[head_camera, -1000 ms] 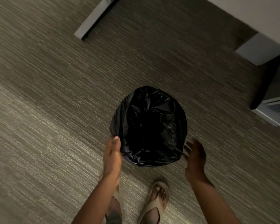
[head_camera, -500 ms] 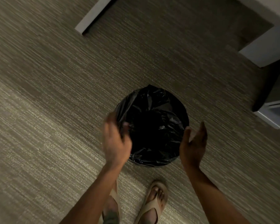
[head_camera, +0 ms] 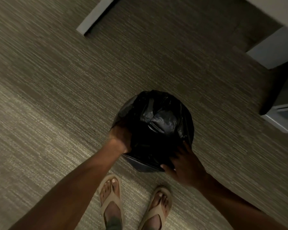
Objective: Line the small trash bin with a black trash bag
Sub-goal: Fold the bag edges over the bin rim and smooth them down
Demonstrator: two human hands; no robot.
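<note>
Half a second ago our hands hovered apart; now our left hand (head_camera: 121, 136) and right hand (head_camera: 181, 161) clasp the crinkled black plastic trash bag (head_camera: 158, 123) covering the small round bin mid-carpet (head_camera: 56, 113), so lining looks nearly finished.

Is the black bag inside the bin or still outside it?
Inside. The black trash bag drapes over the small bin's rim, left hand reaching in; right hand holds its edge.
</note>
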